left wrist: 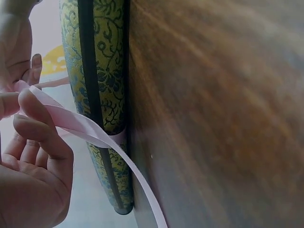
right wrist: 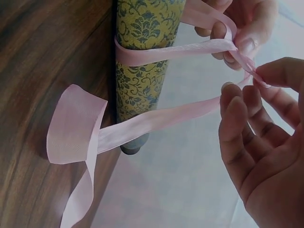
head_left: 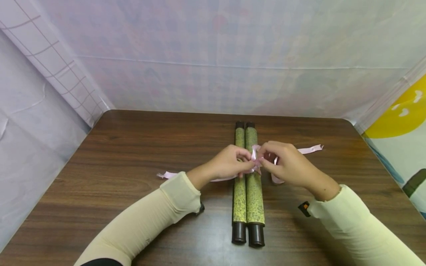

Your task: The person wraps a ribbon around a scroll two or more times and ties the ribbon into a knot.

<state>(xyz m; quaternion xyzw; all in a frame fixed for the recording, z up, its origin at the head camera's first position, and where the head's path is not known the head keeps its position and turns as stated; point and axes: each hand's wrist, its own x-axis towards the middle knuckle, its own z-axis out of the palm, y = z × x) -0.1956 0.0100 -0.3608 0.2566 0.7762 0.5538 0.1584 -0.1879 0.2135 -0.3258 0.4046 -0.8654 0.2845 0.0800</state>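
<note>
Two slim rolls (head_left: 254, 195) covered in yellow-green patterned cloth, with dark end caps, lie side by side on the table. A pink ribbon (right wrist: 142, 56) passes around them, and loops of it rise above the rolls. My left hand (head_left: 231, 161) pinches the ribbon between thumb and finger over the rolls. Close beside it, my right hand (head_left: 283, 162) pinches another part of the ribbon, fingertips almost meeting the left ones. In the right wrist view the strands cross between both hands (right wrist: 270, 137); whether they form a knot is hard to tell.
One frayed ribbon end (head_left: 166, 174) trails left on the brown wooden table (head_left: 133, 147), the other (head_left: 311, 149) to the right. Pale sheets (head_left: 213, 55) hang behind the far edge. Dark wrist devices (head_left: 303, 208) show at the cuffs.
</note>
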